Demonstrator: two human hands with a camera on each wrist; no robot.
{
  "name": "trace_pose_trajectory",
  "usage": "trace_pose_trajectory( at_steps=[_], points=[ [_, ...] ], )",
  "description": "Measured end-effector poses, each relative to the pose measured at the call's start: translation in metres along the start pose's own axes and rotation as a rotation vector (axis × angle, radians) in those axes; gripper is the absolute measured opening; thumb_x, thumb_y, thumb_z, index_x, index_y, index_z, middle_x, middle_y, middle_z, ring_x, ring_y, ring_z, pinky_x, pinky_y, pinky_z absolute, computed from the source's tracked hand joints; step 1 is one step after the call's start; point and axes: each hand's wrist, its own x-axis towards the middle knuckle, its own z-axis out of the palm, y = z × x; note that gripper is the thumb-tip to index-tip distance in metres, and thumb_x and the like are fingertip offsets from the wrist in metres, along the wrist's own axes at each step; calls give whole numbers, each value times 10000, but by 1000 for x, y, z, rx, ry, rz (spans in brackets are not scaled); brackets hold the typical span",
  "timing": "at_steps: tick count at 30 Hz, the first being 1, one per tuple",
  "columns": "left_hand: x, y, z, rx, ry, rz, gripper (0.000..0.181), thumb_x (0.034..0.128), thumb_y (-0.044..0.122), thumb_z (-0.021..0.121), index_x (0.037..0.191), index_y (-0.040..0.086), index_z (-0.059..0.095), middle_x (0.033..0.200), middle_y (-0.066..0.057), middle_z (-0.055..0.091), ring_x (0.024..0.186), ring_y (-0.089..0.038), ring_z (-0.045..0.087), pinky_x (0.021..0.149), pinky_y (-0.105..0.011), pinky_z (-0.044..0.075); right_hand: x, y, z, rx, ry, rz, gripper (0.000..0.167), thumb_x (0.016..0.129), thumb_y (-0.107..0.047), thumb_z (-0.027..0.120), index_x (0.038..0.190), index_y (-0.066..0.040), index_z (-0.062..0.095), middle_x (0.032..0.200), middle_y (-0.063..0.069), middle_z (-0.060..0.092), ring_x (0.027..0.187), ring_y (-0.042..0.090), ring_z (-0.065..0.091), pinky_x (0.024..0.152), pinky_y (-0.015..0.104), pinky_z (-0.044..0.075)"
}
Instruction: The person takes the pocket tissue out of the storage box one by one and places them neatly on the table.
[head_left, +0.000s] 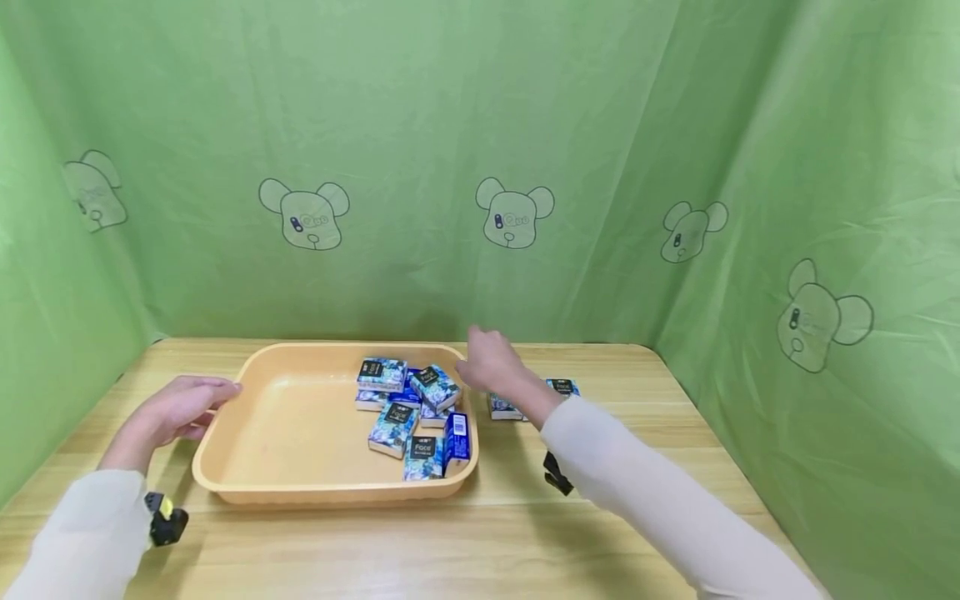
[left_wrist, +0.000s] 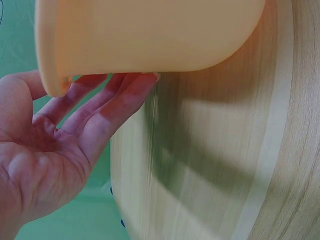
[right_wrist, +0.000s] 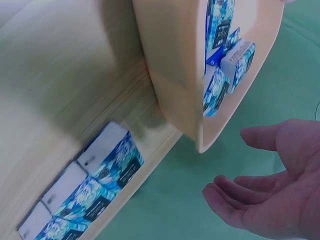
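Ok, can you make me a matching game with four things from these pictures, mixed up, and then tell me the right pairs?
Things
1. Tray
2. Left hand
3. Right hand
4. Curtain

Clues
A. Holding nothing, near the tray's right end
B. Green, behind the table
C. Orange, with blue packs inside
D. Touching the tray's left end

Right pairs: 1-C, 2-D, 3-A, 4-B
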Motion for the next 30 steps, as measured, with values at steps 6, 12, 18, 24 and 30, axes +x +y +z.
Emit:
trace_pose_trajectory(
  at_steps=[6,12,18,24,30],
  points=[
    [1,-2,-1,-2,-3,-4,709,1083,382,427,1526,-141,246,1426,-375,473,899,-127,698,769,-360,639,2,-13,15,-27,-2,-3,712,977,-270,688,1527,39,359,1408,268,562,1130,338,658,931,385,604],
    [1,-3,-2,-6,-2,-5,710,1082,383,431,1529,-136,243,1385,-365,514,892,-126,696,768,-359,640,-2,-23,28,-28,-15,-77,684,954,-262,715,1483,49,413,1393,262,566,1166,343,632,984,414,578],
    [1,-4,-1,-19,-2,-2,704,1082,375,435,1528,-136,247,1367,-360,532,890,-132,703,772,-365,641,-5,-29,40,-42,-28,-116,704,941,-276,735,1477,58,426,1417,254,554,1264,367,588,1070,441,526],
    [2,-5,-1,-31,0,1,705,1080,376,442,1525,-137,253,1344,-347,558,889,-137,706,771,-367,642,-7,-31,50,-90,-40,-104,737,916,-301,772,1481,29,432,1483,235,500,1295,349,574,1095,425,507],
    [2,-4,-1,-36,-6,5,704,1084,372,434,1528,-139,243,1329,-344,571,905,-150,708,785,-375,643,-8,-32,60,-174,-31,-110,725,894,-329,795,1453,2,472,1435,224,535,1195,335,633,1000,411,575]
  ],
)
